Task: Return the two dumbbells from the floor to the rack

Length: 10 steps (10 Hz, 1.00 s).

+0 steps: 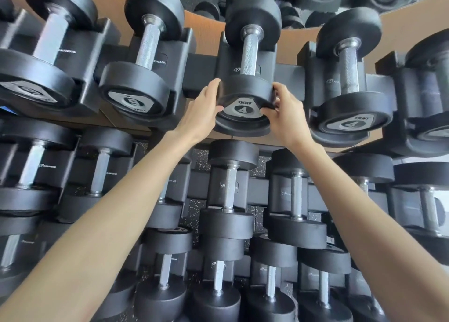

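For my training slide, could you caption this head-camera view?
Left hand and right hand grip the near head of a 4-marked dumbbell lying in its top-row rack cradle.

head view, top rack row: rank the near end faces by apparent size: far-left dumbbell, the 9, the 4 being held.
1. far-left dumbbell, partly cut off
2. the 9
3. the held 4, partly hidden by both hands, left hand, right hand

Wide-angle distortion makes 2 versus 3 unsure.

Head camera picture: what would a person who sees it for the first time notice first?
Two bare arms reach up the middle, and the left hand and right hand clasp the near head of a dumbbell marked 4 on the top rack row. A second dumbbell marked 4 sits to its right. Below, rows of black dumbbells fill the rack.
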Available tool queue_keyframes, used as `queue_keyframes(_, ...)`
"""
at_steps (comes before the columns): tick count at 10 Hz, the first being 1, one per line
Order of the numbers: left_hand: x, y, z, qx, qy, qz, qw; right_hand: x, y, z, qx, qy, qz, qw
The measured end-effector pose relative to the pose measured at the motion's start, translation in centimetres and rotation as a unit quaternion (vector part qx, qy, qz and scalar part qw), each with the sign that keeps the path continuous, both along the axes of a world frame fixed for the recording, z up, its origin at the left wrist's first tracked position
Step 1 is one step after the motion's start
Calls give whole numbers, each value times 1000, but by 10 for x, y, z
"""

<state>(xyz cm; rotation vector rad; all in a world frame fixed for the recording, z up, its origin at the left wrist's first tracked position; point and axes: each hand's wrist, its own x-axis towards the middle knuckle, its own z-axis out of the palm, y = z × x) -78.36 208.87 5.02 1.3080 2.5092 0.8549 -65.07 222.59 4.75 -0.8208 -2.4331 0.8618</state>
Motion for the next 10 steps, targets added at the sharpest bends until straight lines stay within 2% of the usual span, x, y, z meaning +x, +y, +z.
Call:
queue_keyframes(5, 5, 1, 1, -10, 33, -10, 999, 5, 0, 4, -5, -24, 4, 1000)
queue_keyframes(6, 0, 0, 3, -43, 76, -28, 996, 7, -2, 7, 24, -66, 12, 997)
queue_keyframes(7, -1, -4, 6, -57, 98, -35, 993, 19, -8, 14, 94, -110, 11, 989)
queue_keyframes(10, 42, -19, 7, -16, 196, -42, 979, 87, -27, 19, 272, -131, 8, 953)
